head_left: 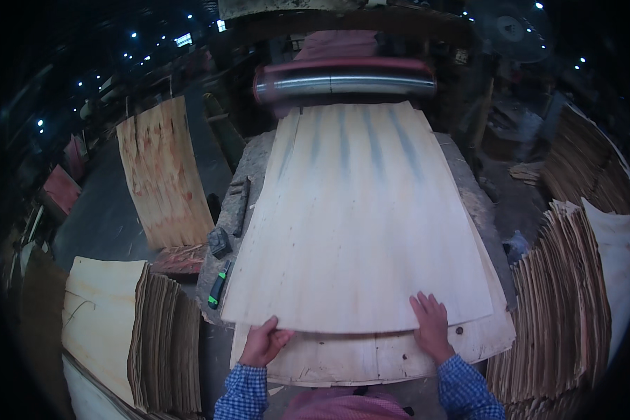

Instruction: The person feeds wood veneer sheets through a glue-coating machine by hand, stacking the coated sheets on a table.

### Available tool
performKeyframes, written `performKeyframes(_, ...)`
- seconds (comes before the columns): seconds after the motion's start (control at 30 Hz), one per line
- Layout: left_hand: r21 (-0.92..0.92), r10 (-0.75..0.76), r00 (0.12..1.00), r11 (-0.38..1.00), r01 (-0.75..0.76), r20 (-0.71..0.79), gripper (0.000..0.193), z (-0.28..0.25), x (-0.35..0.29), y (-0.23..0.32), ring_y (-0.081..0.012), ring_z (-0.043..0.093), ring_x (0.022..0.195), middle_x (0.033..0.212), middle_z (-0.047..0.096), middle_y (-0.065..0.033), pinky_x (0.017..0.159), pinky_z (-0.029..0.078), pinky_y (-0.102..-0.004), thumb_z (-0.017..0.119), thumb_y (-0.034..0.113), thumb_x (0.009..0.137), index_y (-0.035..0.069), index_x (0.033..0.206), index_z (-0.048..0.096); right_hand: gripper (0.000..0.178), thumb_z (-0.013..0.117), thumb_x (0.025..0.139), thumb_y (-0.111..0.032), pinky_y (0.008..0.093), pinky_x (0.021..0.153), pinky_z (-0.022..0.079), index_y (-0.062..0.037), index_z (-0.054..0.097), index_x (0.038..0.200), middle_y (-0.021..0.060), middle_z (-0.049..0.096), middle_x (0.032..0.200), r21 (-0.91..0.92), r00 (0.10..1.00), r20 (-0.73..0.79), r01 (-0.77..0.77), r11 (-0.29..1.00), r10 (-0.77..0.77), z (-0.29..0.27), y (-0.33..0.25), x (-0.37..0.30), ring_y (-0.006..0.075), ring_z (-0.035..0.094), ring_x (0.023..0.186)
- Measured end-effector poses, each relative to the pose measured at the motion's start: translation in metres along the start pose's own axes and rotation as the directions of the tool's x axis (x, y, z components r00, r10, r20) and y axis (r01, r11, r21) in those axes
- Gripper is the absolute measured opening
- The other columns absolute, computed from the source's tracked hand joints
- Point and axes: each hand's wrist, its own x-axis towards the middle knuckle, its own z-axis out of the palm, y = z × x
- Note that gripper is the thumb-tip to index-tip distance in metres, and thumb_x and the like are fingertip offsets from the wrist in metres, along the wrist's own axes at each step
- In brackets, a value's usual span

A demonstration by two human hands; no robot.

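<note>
A pale wood veneer sheet [357, 231] with grey streaks at its far end lies in front of me, its far edge close to a shiny metal roller [343, 85]. My left hand [264, 343] pinches the sheet's near edge toward its left corner, thumb above and fingers curled below. Along the same edge, further right, my right hand [432, 327] rests with its fingers stretched over the top surface. Beneath the sheet, another veneer sheet [357, 360] with dark knots sticks out toward me and to the right.
Left of the sheet, a green-and-black utility knife [218, 285] and a dark block [219, 242] lie on the worn table edge [255, 157]. Stacked veneers [164, 343] stand at left, another stack [563, 301] at right. A reddish-brown sheet [166, 171] leans further back.
</note>
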Motion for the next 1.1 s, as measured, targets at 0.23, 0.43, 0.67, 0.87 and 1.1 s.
performKeyframes(0.23, 0.163, 0.181, 0.927, 0.978, -0.134, -0.328, 0.030, -0.022, -0.015, 0.005, -0.0221, 0.069, 0.093, 0.110, 0.068, -0.0135, 0.073, 0.058, -0.0302, 0.052, 0.020, 0.101, 0.001, 0.124, 0.052, 0.076, 0.058, 0.074, 0.002, 0.0595, 0.111, 0.026, -0.0148, 0.042, 0.146, 0.0121, 0.041, 0.149, -0.014, 0.995, -0.092, 0.030, 0.999, -0.031, 0.069, 0.084, 0.192, 0.0382, 0.033, 0.139)
performKeyframes(0.43, 0.227, 0.194, 0.763, 0.972, -0.063, -0.617, 0.021, -0.042, -0.052, -0.035, -0.0148, 0.066, 0.085, 0.100, 0.066, -0.0081, 0.066, 0.054, -0.0264, 0.057, 0.019, 0.098, 0.002, 0.110, 0.059, 0.066, 0.050, 0.082, -0.004, 0.0596, 0.108, 0.031, -0.0158, 0.041, 0.146, 0.0116, 0.040, 0.151, -0.149, 0.997, -0.072, 0.027, 0.988, -0.038, 0.085, 0.128, 0.319, 0.0382, 0.036, 0.139)
performKeyframes(0.67, 0.661, 0.484, 0.657, 0.750, 0.029, -0.578, 0.023, -0.076, -0.020, -0.046, -0.0125, 0.061, 0.068, 0.085, 0.066, -0.0071, 0.060, 0.049, -0.0257, 0.061, 0.011, 0.091, -0.003, 0.110, 0.064, 0.052, 0.054, 0.096, -0.028, 0.0548, 0.110, 0.031, -0.0099, 0.043, 0.143, 0.0151, 0.040, 0.150, -0.182, 0.991, -0.091, -0.114, 0.977, 0.099, 0.111, 0.080, 0.326, 0.0387, 0.034, 0.139)
performKeyframes(0.87, 0.865, 0.606, 0.637, 0.455, 0.214, -0.476, 0.029, -0.139, 0.019, -0.024, -0.0189, 0.066, 0.074, 0.086, 0.070, -0.0104, 0.070, 0.054, -0.0332, 0.068, 0.021, 0.083, 0.000, 0.104, 0.069, 0.045, 0.053, 0.096, -0.024, 0.0505, 0.110, 0.032, -0.0047, 0.049, 0.136, 0.0180, 0.045, 0.146, -0.085, 0.996, -0.063, 0.062, 0.994, -0.068, 0.100, 0.064, 0.204, 0.0425, 0.038, 0.135)
performKeyframes(1.1, 0.885, 0.372, 0.834, 0.387, 0.259, -0.407, 0.026, -0.137, 0.024, 0.029, -0.0196, 0.067, 0.075, 0.082, 0.071, -0.0110, 0.070, 0.053, -0.0326, 0.071, 0.023, 0.081, 0.000, 0.093, 0.070, 0.047, 0.055, 0.093, -0.021, 0.0540, 0.113, 0.024, -0.0055, 0.050, 0.137, 0.0159, 0.042, 0.149, -0.143, 0.996, 0.001, 0.084, 0.986, -0.085, 0.073, 0.016, 0.009, 0.0403, 0.030, 0.141)
